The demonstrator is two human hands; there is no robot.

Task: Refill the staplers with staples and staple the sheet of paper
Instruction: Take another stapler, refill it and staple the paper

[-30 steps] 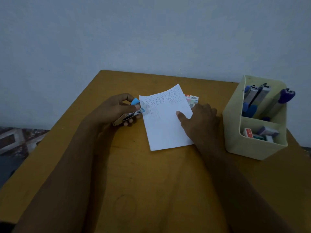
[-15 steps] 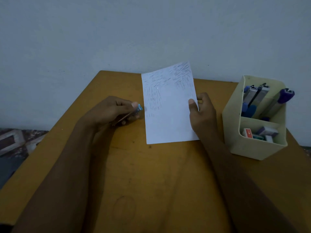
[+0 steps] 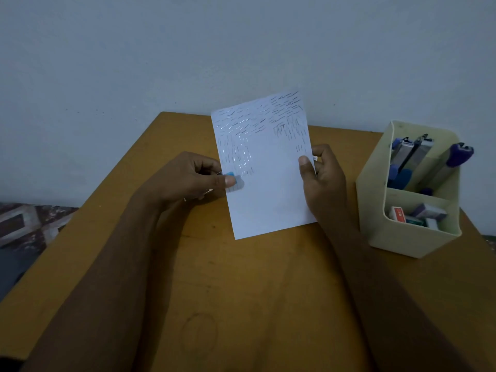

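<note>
Pinching rectangular staple-studded paper (image 3: 268, 194), blue plastic stapler (image 3: 236, 181).

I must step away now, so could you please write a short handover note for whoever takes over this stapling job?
Left hand grips a blue stapler, its tip at the left edge of the sheet.
Right hand pinches the sheet's right edge, holding it raised over the table.
Done: many staples across the sheet's upper part.
Other staplers and staple boxes sit in the organizer; whether they are refilled cannot be told.
Left: staple here.
</note>
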